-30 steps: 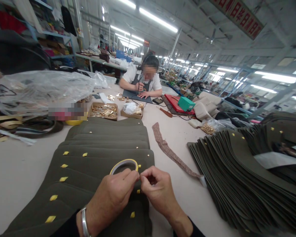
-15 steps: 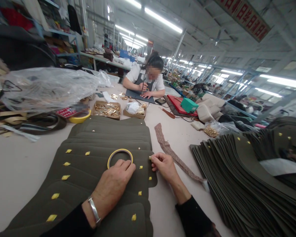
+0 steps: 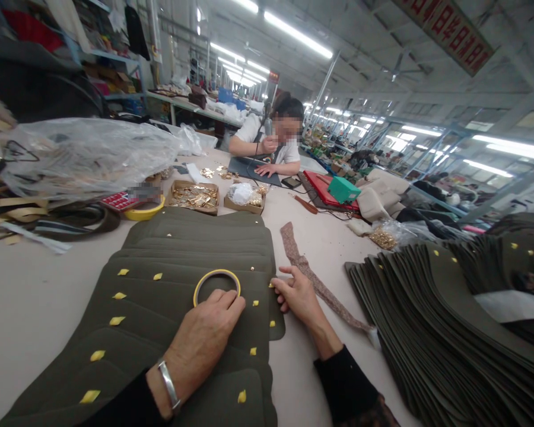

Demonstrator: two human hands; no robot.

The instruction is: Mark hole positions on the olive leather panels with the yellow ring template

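Dark olive leather pieces (image 3: 191, 261) lie overlapped in a row before me, each dotted with small yellow tape bits. A yellow tape roll (image 3: 216, 283) lies flat on one piece. My left hand (image 3: 204, 335) rests closed over the roll's near edge, fingers curled onto it. My right hand (image 3: 296, 293) sits at the right edge of the same piece, thumb pressing near a gold stud (image 3: 270, 285), one finger lifted.
A stack of fanned olive pieces (image 3: 427, 320) fills the right. A patterned strap (image 3: 302, 267) lies on the table. Boxes of gold hardware (image 3: 194, 197), a clear plastic bag (image 3: 80, 154) and a red tray (image 3: 324, 188) stand farther off. Another person (image 3: 271, 142) works at the far end.
My hands parted from pinching tape together; the roll came down flat on the leather under my left hand, and my right hand moved out to the piece's right edge.
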